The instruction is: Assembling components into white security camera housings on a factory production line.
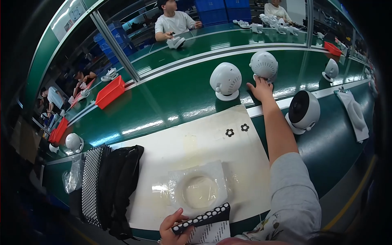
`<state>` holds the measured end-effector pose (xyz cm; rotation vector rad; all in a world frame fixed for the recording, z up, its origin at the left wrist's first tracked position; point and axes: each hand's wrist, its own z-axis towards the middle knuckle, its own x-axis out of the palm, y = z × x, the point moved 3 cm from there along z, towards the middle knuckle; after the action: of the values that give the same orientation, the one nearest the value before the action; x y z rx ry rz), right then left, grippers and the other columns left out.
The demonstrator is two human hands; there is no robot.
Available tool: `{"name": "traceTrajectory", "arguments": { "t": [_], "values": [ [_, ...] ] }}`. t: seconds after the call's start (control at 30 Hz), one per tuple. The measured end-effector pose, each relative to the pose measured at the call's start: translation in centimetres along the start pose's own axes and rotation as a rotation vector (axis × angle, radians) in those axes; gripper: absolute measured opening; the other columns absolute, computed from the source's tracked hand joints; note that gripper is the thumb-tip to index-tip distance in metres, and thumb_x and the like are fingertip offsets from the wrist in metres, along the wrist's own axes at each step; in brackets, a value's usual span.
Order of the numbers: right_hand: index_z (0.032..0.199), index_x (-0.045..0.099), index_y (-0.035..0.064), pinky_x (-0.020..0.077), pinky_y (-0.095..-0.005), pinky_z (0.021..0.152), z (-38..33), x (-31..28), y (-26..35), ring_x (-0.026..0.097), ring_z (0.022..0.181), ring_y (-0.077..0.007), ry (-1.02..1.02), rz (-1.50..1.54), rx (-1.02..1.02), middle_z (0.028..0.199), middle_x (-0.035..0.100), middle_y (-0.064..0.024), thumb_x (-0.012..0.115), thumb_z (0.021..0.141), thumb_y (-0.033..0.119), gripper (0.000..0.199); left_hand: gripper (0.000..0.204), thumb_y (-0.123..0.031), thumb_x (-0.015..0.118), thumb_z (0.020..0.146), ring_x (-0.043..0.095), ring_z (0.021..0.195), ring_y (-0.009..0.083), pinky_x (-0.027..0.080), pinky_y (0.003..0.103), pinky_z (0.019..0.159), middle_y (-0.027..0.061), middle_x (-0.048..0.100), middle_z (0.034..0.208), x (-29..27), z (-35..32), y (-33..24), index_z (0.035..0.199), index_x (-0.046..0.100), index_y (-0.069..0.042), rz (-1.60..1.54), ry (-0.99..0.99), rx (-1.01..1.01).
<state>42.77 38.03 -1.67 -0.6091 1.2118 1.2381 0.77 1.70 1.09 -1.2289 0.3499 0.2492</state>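
Left hand pinches a dotted strip — half cut off at the edge. Right hand touches a white dome, grip open — fingertips hard to see.

Green conveyor belts ran across the room in parallel lanes split by pale metal rails, with red bins along them, blue crates stacked at the far side, other workers seated behind, and overhead light glaring off the belts.
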Motion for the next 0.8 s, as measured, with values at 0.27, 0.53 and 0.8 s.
{"name": "traceTrajectory", "arguments": {
  "t": [0.27, 0.53, 0.8],
  "values": [
    [0.132, 0.034, 0.0120, 0.0180, -0.0478, 0.099, -0.9, 0.3, -2.1, 0.021, 0.130, -0.0260, -0.062, -0.005, 0.094, 0.138, 0.030, -0.0140, 0.036, 0.083, 0.058, 0.068, 0.055, -0.002, 0.067, 0.069, 0.058, 0.075, 0.0140, 0.045, 0.024, 0.068, 0.0120, 0.061, 0.081, -0.1, 0.2, 0.2, 0.119, 0.044, 0.007, -0.080, -0.054, 0.024],
    [0.128, 0.040, 0.0142, 0.0214, -0.0472, 0.098, 0.9, -0.7, -3.9, 0.030, 0.125, -0.0267, -0.082, 0.010, 0.159, 0.132, 0.037, -0.0125, 0.043, 0.081, 0.055, 0.063, 0.049, -0.003, 0.061, 0.077, 0.053, 0.074, 0.0119, 0.044, 0.023, 0.068, 0.0071, 0.056, 0.085, -0.5, 0.3, 0.3, 0.123, 0.043, 0.004, 0.027, 0.070, -0.082],
    [0.083, 0.057, 0.0131, 0.0371, -0.0425, 0.072, -2.9, -3.9, -4.9, 0.053, 0.089, -0.0236, -0.726, 0.166, 0.179, 0.087, 0.059, -0.0026, 0.062, 0.073, 0.032, 0.022, 0.041, -0.005, 0.060, 0.078, 0.053, 0.076, 0.0142, 0.044, 0.025, 0.071, 0.0084, 0.056, 0.086, -0.1, 0.5, 0.6, 0.116, 0.048, 0.005, 0.035, 0.063, -0.070]
  ]
}}
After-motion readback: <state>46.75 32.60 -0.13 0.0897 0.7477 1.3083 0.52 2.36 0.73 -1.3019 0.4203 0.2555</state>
